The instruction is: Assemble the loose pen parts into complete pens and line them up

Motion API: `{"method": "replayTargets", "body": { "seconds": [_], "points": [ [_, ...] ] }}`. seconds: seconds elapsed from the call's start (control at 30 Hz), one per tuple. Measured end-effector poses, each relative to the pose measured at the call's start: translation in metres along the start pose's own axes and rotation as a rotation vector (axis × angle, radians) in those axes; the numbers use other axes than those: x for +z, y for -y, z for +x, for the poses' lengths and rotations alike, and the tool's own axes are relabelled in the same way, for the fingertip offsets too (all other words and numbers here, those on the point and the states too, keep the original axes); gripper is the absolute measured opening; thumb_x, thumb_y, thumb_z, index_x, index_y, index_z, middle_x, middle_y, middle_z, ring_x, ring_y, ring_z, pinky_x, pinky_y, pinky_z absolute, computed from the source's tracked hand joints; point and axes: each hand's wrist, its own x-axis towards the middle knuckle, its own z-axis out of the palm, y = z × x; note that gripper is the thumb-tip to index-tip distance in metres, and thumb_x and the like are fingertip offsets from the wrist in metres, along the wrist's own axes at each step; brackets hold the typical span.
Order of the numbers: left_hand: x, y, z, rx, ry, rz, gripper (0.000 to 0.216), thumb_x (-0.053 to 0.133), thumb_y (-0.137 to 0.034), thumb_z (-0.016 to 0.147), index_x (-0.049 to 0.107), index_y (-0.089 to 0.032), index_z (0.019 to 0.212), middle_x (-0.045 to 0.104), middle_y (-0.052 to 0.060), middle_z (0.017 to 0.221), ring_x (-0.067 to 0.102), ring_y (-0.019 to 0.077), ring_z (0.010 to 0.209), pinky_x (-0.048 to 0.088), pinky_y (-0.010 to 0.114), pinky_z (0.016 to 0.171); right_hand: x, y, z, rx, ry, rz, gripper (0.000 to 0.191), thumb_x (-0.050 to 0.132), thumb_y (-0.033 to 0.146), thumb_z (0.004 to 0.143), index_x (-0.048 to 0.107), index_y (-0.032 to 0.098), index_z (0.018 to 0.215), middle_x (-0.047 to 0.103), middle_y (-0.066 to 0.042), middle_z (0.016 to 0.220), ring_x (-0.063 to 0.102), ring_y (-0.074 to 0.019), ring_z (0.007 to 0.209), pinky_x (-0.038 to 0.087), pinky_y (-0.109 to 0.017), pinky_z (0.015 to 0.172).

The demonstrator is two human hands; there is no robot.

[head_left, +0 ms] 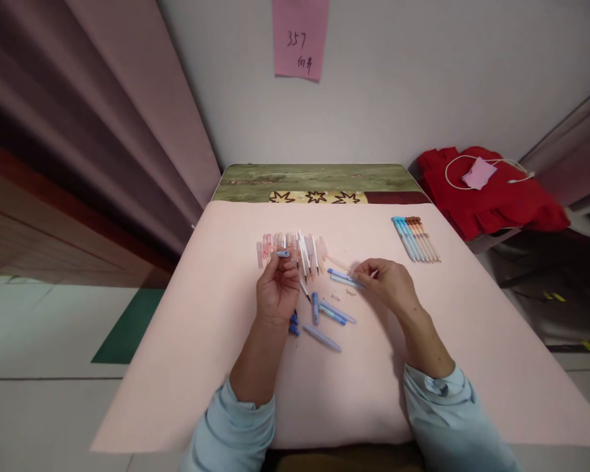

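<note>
My left hand (276, 288) is raised over the pink table cover (187, 341), its fingers closed round a small blue pen part (282, 254). My right hand (387, 282) rests on the cover, its fingertips pinching the end of a light blue pen barrel (343, 278). Between and below the hands lie several loose blue pen parts (330, 313). Just beyond the left hand sits a heap of pink and white pen pieces (295, 250).
A neat row of assembled blue and orange pens (416, 239) lies at the far right of the cover. A red cloth (491, 190) with a white cable and a pink card sits to the right of the table. A pink note (299, 38) hangs on the wall.
</note>
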Motion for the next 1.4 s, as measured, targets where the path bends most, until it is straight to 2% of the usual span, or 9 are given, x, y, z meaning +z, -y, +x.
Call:
{"method": "replayTargets", "body": {
  "seconds": [0.13,0.33,0.43,0.67,0.77,0.87,1.0,1.17,1.4],
  "points": [
    [0.000,0.002,-0.002,0.011,0.029,0.004,0.023,0.045,-0.014,0.098,0.064,-0.011,0.086,0.063,0.003,0.078,0.055,0.0034,0.059,0.044,0.009,0.049,0.000,0.000,0.000,-0.023,0.029,-0.009,0.019,0.064,0.041,0.077,0.073,0.025,0.073,0.069,0.001,0.069,0.057,-0.0142,0.060,0.035,-0.025,0.055],
    [0.002,-0.008,0.000,0.071,0.057,0.023,0.016,0.051,-0.017,0.097,0.064,-0.013,0.090,0.063,0.002,0.077,0.053,0.0019,0.057,0.043,0.009,0.049,-0.003,-0.001,0.000,-0.034,-0.001,-0.058,0.019,0.061,0.039,0.077,0.071,0.024,0.070,0.069,0.001,0.068,0.059,-0.0155,0.062,0.035,-0.025,0.055],
    [0.002,-0.010,0.002,0.104,0.048,0.002,0.018,0.050,-0.020,0.098,0.063,-0.013,0.087,0.062,0.001,0.074,0.052,0.0018,0.056,0.042,0.009,0.049,-0.004,0.000,0.000,-0.037,0.047,-0.048,0.018,0.060,0.037,0.076,0.072,0.025,0.070,0.069,0.001,0.067,0.059,-0.0153,0.061,0.036,-0.025,0.055],
    [0.000,-0.002,0.001,0.007,0.028,0.008,0.026,0.048,-0.024,0.099,0.061,-0.013,0.080,0.061,0.001,0.071,0.053,0.0041,0.056,0.041,0.012,0.047,-0.001,0.007,-0.003,-0.027,0.125,-0.118,0.012,0.061,0.028,0.073,0.071,0.026,0.068,0.069,0.003,0.066,0.059,-0.0149,0.062,0.037,-0.025,0.057],
    [0.001,-0.003,0.000,0.030,0.018,0.029,0.024,0.053,-0.026,0.097,0.061,-0.013,0.079,0.061,0.000,0.069,0.053,0.0038,0.055,0.041,0.011,0.047,-0.002,0.006,-0.002,-0.033,0.080,-0.056,0.013,0.062,0.032,0.074,0.072,0.025,0.071,0.069,0.002,0.068,0.058,-0.0146,0.060,0.037,-0.025,0.057],
    [0.002,-0.003,-0.001,0.028,0.009,0.040,0.023,0.054,-0.024,0.096,0.061,-0.013,0.077,0.062,0.001,0.070,0.054,0.0040,0.055,0.042,0.011,0.046,-0.004,0.000,-0.001,-0.006,-0.033,0.004,0.018,0.062,0.039,0.076,0.072,0.024,0.072,0.069,0.001,0.067,0.057,-0.0146,0.058,0.036,-0.025,0.055],
    [0.004,0.000,-0.004,-0.014,-0.035,0.074,0.019,0.053,-0.019,0.096,0.062,-0.012,0.081,0.065,0.003,0.077,0.056,0.0033,0.056,0.045,0.010,0.047,-0.009,-0.011,0.002,0.030,-0.122,-0.036,0.019,0.062,0.039,0.075,0.070,0.023,0.068,0.067,-0.001,0.064,0.055,-0.0153,0.055,0.034,-0.026,0.053],
    [0.007,-0.001,-0.004,-0.030,-0.061,0.033,0.023,0.043,-0.015,0.100,0.061,-0.010,0.086,0.066,0.005,0.081,0.059,0.0026,0.059,0.049,0.007,0.050,-0.012,-0.010,0.004,0.064,-0.030,-0.031,0.018,0.065,0.039,0.074,0.071,0.023,0.069,0.068,0.001,0.065,0.056,-0.0147,0.058,0.034,-0.025,0.053],
    [0.011,-0.003,-0.004,-0.022,-0.086,-0.011,0.025,0.037,-0.013,0.101,0.059,-0.009,0.091,0.067,0.006,0.082,0.059,0.0019,0.057,0.050,0.006,0.051,-0.004,0.005,0.002,-0.135,0.117,-0.042,0.008,0.066,0.029,0.076,0.073,0.025,0.074,0.070,0.003,0.072,0.057,-0.0132,0.064,0.037,-0.024,0.060]
  ]
}}
